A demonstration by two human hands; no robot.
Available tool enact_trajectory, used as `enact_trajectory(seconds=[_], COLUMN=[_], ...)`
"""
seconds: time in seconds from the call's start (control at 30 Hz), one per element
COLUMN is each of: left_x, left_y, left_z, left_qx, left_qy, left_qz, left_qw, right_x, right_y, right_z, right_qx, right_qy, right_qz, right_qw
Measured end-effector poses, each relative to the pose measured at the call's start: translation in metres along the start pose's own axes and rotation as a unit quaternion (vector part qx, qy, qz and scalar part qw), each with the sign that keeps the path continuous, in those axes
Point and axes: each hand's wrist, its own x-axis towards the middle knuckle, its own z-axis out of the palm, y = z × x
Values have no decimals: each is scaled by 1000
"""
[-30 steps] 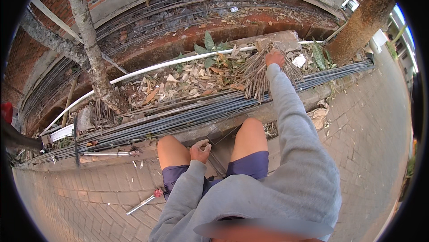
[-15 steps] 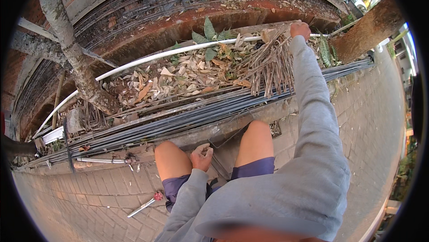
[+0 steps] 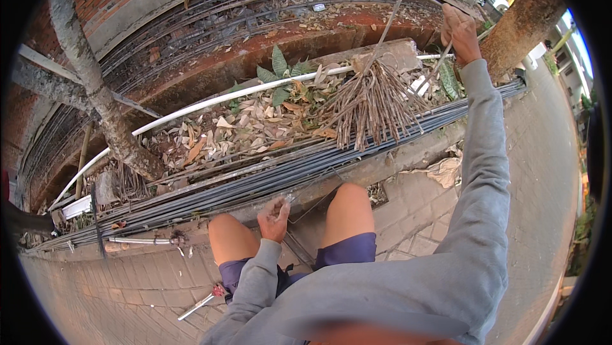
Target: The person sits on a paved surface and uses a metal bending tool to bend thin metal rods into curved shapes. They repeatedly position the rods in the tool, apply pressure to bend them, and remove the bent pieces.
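Observation:
My right hand (image 3: 460,34), arm stretched far forward, is closed on a long thin brown strand (image 3: 390,23). This strand arches up out of a bundle of stiff brown strands (image 3: 373,106), and another length hangs below my fist. The bundle fans out over dry leaves and grey rods, its ends toward me. Between my knees, my left hand (image 3: 274,219) has its fingers curled in a pinch. A thin bent wire (image 3: 312,208) meets its fingertips; the exact grip is too small to make out.
Long grey metal rods (image 3: 255,176) lie along the kerb. Behind them are dry leaves (image 3: 255,118), a white pipe (image 3: 236,88) and a leafy plant (image 3: 280,71). Tree trunks stand at left (image 3: 118,115) and right (image 3: 519,23). A red-ended metal tool (image 3: 201,303) lies on the paving.
My right hand has lifted away from the bundle, up and to the right, drawing a strand into an arch. The bundle has spread out. My left hand stays near my knee, slightly raised.

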Motion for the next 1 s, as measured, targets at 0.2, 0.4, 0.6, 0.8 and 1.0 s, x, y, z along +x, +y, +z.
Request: enact_trajectory(seconds=[0.2,0.4,0.6,0.8,1.0], left_x=[-40,-123,-105,-65,-60], left_y=[137,134,74,28,0], left_z=[20,39,9,-36,-62], left_qx=[-122,-338,-517,-513,-532], left_qy=[-90,0,286,374,400], left_qz=[146,-109,-60,-56,18], left_qw=[978,935,805,771,746], right_x=[-134,-222,-327,-364,-355], right_y=[-59,-67,-43,-7,-16], right_z=[134,269,363,439,512], right_qx=[312,353,223,0,1], right_qy=[-234,-415,-532,-499,-491], right_qz=[160,175,269,87,-121], right_qw=[907,820,771,862,863])
